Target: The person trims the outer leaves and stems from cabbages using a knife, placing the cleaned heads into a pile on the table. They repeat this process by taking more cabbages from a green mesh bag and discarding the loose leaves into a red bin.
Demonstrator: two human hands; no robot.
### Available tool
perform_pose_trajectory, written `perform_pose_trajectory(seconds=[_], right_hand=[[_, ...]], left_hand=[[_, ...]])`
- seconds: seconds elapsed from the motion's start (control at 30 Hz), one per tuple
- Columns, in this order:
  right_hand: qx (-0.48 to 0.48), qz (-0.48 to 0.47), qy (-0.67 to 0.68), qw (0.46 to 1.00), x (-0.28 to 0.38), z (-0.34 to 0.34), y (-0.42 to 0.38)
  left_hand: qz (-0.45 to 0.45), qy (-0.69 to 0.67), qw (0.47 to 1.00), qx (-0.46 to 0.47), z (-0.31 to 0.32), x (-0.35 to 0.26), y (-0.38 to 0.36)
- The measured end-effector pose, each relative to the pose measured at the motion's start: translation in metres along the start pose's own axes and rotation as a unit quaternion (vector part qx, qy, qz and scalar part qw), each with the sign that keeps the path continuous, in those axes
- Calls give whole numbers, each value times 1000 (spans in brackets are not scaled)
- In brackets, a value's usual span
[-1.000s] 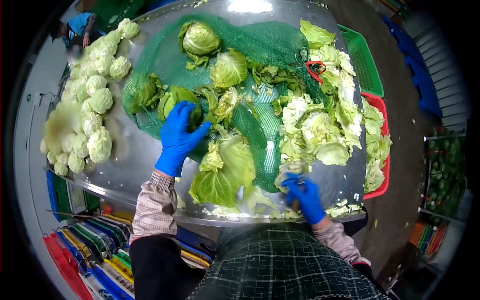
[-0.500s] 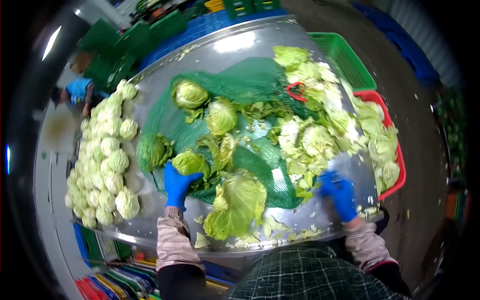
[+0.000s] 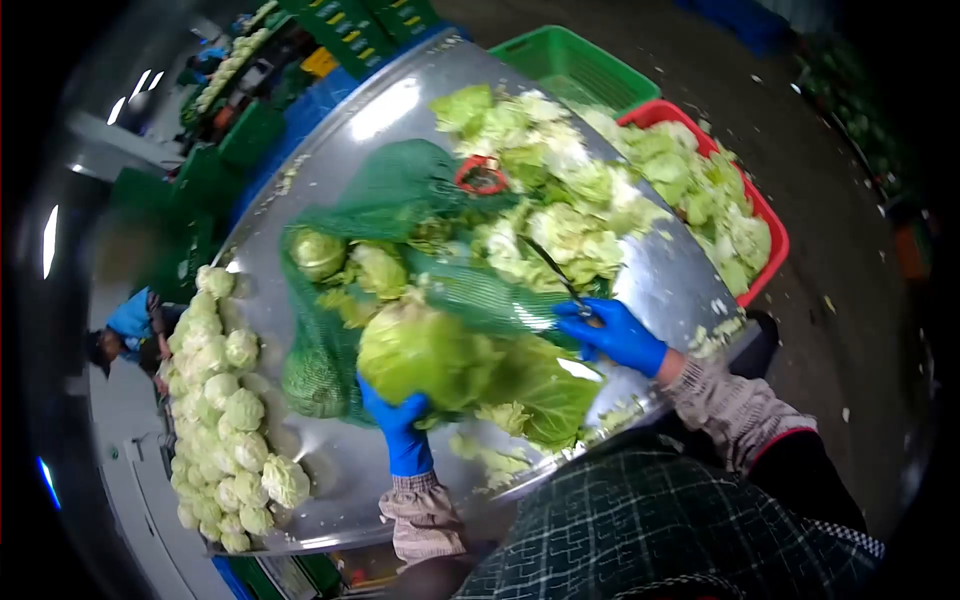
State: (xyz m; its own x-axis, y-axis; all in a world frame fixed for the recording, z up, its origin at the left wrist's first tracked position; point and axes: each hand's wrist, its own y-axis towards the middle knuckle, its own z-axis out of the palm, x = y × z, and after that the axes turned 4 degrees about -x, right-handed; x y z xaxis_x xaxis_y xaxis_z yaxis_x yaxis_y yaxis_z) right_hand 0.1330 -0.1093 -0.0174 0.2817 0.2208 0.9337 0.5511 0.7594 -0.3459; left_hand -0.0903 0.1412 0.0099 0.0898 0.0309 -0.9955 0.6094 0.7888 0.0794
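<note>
My left hand (image 3: 400, 428), in a blue glove, grips a green cabbage (image 3: 410, 352) from its near left side. The cabbage is blurred, and a large loose outer leaf (image 3: 545, 392) spreads to its right. In my right hand (image 3: 622, 335), also gloved in blue, is a knife (image 3: 549, 264) with a dark narrow blade pointing up and to the left. Under and behind the held cabbage lies a green mesh sack (image 3: 400, 170) with several cabbages in it, among them a pale one (image 3: 318, 254). A red tie (image 3: 481, 176) shows at the sack's far end.
A heap of trimmed cabbages (image 3: 225, 420) covers the metal table's (image 3: 330, 505) left side. Cut leaves (image 3: 560, 225) are piled on the right. Beyond that edge stand a red crate (image 3: 768, 215) full of leaves and a green crate (image 3: 575, 60). Another person (image 3: 135, 325) is at far left.
My left hand now holds up a cabbage that stood beside it on the sack. My right hand has moved up and left, and its knife shows clearly. The whole view has turned.
</note>
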Motion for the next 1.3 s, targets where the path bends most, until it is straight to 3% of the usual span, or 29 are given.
perform_pose_trajectory(seconds=[0.07,0.1,0.13,0.2,0.23,0.3,0.33,0.4,0.43,0.47,0.53,0.63,0.73,0.77,0.87,0.93,1.0,1.07,1.1,1.13,1.2,1.27,1.3], right_hand=[[-39,12,143,989,18,11,-9],[-29,62,119,991,12,1,-10],[-48,39,109,992,0,-5,-16],[-86,-4,88,992,-23,-16,-28],[-103,-7,22,994,-35,-24,-33],[-133,0,-55,990,-53,-24,-48],[-115,15,-41,992,-55,-25,-54],[-232,-185,-167,940,-94,-27,-47],[-225,-155,-253,928,-54,-32,-63],[-228,-223,-323,891,-50,-37,-68],[-169,-218,-421,864,-43,-44,-80],[-105,-239,-461,848,-48,-48,-91],[-129,-200,-585,775,-36,-41,-97],[-132,-226,-601,755,-39,-42,-95],[-112,-226,-640,726,-51,-45,-84],[-101,-192,-600,770,-57,-55,-74],[-98,-151,-563,807,-63,-62,-61],[-105,-107,-531,834,-70,-64,-41],[-76,-76,-557,823,-75,-64,-26],[-50,-48,-581,811,-82,-65,-12],[-77,-30,-533,842,-83,-68,-12],[-74,18,-511,856,-60,-60,-26],[-83,-42,-454,886,-56,-61,-42]], left_hand=[[103,94,984,107,69,-11,0],[112,152,971,148,94,-10,-8],[162,221,942,197,116,-7,-15],[165,263,910,276,132,4,-26],[54,195,945,255,140,12,-33],[-173,61,964,193,150,26,-52],[-153,87,969,176,156,29,-55],[-115,142,973,141,165,31,-60],[-113,84,981,134,169,33,-62],[-126,87,977,149,170,34,-62],[-158,93,966,184,170,36,-63],[-89,165,961,201,173,51,-61],[-144,136,961,193,184,45,-49],[-150,114,964,190,187,44,-47],[-107,162,962,193,188,55,-42],[-43,228,952,199,189,61,-42],[-84,201,955,201,192,59,-40],[-225,78,952,194,207,43,-35],[-80,228,947,213,205,46,-44],[63,381,903,187,203,48,-53],[23,271,946,178,192,59,-62],[-110,102,973,176,181,48,-63],[-173,11,971,165,176,46,-63]])
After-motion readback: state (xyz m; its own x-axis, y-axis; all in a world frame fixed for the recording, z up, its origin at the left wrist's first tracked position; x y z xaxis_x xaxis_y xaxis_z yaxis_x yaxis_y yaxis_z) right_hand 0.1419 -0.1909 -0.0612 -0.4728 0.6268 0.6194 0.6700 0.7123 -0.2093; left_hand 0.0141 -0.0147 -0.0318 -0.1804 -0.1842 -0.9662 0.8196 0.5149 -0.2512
